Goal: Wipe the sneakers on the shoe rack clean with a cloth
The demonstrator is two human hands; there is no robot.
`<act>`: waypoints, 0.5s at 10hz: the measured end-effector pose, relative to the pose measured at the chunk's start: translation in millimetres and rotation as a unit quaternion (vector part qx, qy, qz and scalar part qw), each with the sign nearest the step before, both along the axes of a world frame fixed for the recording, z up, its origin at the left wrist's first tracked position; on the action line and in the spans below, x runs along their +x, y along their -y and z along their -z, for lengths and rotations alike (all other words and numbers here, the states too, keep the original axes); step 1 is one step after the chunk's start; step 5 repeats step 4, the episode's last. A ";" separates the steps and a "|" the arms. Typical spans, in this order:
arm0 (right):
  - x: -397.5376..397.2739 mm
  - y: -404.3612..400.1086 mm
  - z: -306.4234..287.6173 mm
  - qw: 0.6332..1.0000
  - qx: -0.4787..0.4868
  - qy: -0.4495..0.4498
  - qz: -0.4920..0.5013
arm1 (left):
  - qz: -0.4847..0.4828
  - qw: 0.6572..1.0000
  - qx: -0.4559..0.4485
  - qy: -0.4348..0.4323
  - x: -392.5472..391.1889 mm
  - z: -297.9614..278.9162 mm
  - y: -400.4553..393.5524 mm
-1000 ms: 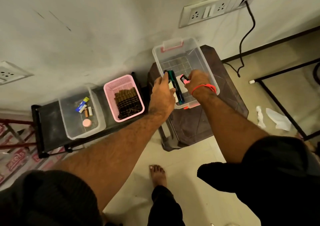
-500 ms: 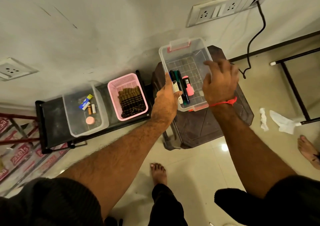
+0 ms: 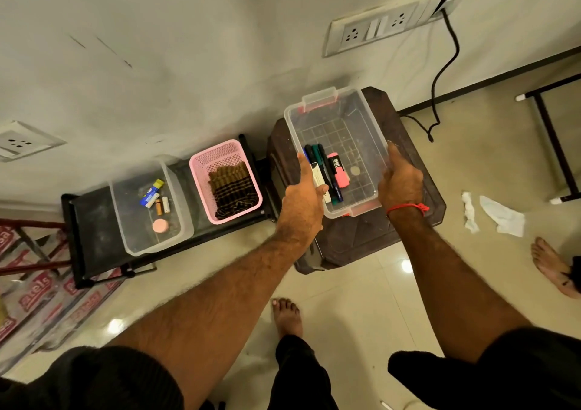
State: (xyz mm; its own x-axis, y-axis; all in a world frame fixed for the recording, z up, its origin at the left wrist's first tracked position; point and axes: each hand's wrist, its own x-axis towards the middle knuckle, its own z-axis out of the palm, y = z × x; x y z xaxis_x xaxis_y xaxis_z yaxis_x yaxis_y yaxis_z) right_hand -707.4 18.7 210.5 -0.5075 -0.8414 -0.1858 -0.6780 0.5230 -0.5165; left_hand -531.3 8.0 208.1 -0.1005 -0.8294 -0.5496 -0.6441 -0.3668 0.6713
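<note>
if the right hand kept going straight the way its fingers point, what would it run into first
The right hand grips the right wall of the clear bin, fingers pointing toward the wall. Sliding on along that rim, it would probably meet the bin's far corner, then the white wall; depth is hard to judge.

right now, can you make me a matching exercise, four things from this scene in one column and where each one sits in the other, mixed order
Things:
1. pink highlighter
2. checked cloth
3. batteries
4. crumpled tissues

Places:
A. on the floor tiles, right of the brown stool
B. in the pink basket
C. in the clear bin on the stool, held at both sides
D. in the clear bin on the black rack

Pairs: 1-C, 2-B, 3-D, 4-A
</note>
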 end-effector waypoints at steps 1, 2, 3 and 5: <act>1.1 -0.3 0.9 1.000 -0.008 0.006 0.006 | -0.014 1.000 0.005 -0.013 -3.3 1.2 2.1; 3.8 -0.7 -0.9 1.000 -0.012 0.019 0.002 | -0.027 0.999 0.014 -0.021 -3.1 -5.2 0.3; -2.3 -0.1 -6.6 0.999 0.022 0.047 -0.014 | 0.015 1.000 -0.012 -0.009 7.9 -13.7 -1.4; -8.0 -0.2 -14.7 0.998 0.061 -0.017 -0.029 | 0.025 0.998 -0.046 0.026 20.1 -23.6 -0.5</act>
